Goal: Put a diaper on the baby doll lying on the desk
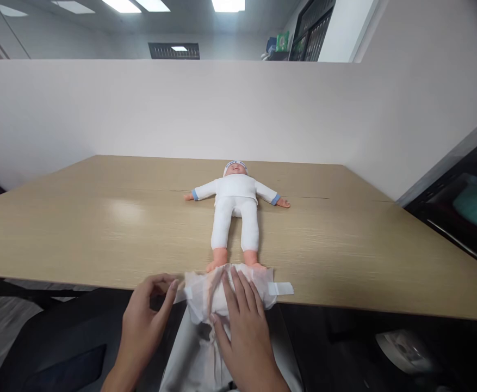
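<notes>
A white disposable diaper (215, 289) lies spread at the table's front edge, its lower part hanging toward my lap. One white fastening tab (283, 288) sticks out on its right side. My left hand (150, 313) is closed in a pinch on the tab at the diaper's left side. My right hand (244, 321) rests flat on the middle of the diaper, fingers stretched out. Just beyond it, a baby doll (236, 188) in white clothes and a printed cap lies on its back, arms spread. The diaper's top edge covers part of the doll's feet.
The wooden table (140, 234) ends at a white wall (181, 109) at the back. A dark shelf (462, 201) with a teal item stands at the right. A black chair (62, 337) is below the table's edge on the left.
</notes>
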The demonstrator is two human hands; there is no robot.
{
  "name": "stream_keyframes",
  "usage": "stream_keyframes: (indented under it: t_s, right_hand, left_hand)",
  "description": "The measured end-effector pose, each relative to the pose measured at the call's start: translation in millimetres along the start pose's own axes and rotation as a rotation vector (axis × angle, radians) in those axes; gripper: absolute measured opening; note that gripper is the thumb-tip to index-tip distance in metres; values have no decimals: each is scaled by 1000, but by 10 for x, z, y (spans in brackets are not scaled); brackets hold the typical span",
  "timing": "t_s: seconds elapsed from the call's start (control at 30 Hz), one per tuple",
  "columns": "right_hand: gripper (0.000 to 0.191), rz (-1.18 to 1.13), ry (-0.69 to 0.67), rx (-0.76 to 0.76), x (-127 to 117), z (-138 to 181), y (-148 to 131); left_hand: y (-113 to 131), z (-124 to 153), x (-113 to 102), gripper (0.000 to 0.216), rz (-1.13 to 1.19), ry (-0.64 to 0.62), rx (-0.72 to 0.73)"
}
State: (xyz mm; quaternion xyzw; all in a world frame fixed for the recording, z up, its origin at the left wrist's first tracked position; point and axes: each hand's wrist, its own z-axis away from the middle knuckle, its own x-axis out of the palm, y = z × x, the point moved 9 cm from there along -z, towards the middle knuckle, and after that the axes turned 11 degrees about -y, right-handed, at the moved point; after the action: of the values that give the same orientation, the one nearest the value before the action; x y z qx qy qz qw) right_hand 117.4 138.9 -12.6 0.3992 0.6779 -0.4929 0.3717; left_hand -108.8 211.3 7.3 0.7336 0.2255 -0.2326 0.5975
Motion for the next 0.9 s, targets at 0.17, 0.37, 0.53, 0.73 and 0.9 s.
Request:
stream_keyframes:
  t_s: [0.17, 0.37, 0.53, 0.73, 0.9]
  right_hand:
    - [73, -27, 3, 36, 12, 5, 16]
    - [70, -9, 16, 45, 43, 14, 13]
    - [73, 8, 45, 35, 85, 9, 14]
    - [77, -6, 83, 23, 87, 28, 45]
    - [79, 53, 92, -45, 113, 29, 58]
  left_hand:
    - [560, -446, 105, 27, -310, -115, 368]
    - [1234, -780, 784, 73, -708, -554, 859]
    - [1470, -824, 1201, 126, -879, -730, 1108]
    - [1527, -927, 1434, 98, -892, -792, 1227]
    - [1669, -971, 1526, 50, -775, -825, 1340]
